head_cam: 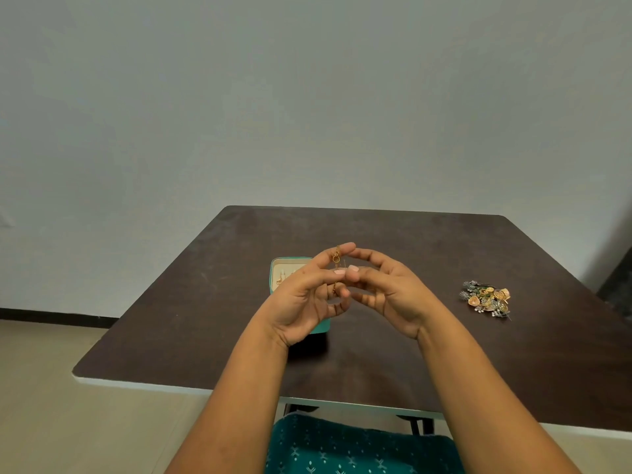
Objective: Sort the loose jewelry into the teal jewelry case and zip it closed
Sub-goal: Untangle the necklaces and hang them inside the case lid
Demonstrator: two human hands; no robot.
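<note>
Above the middle of the dark brown table (212, 302), both hands are raised with their fingertips meeting over a thin gold chain (336, 258). The left hand (304, 299) curls its fingers, and its forefinger and thumb pinch the chain near a small ring-shaped link at the top. The right hand (386, 292) also has its fingers curled in toward the chain and its tips touch the left hand's, so it looks to be pinching the same piece, though the exact contact is hidden between the fingers. A short length of chain hangs down between the two palms.

Directly behind and under the left hand sits the teal jewelry case (275, 268), open, showing a pale cream lining; much of it is covered by the hand. A small gold piece (279, 279) rests inside it near the left wall, too small to identify further.

Well off to the right on the table lies the heap of loose jewelry (485, 298): gold, silver-toned and green pieces tangled together, apart from the case and both hands.

At the bottom edge is teal patterned fabric (359, 449) on the person's lap. A plain grey wall (307, 97) stands behind the table. No writing, brand or label can be read anywhere.
</note>
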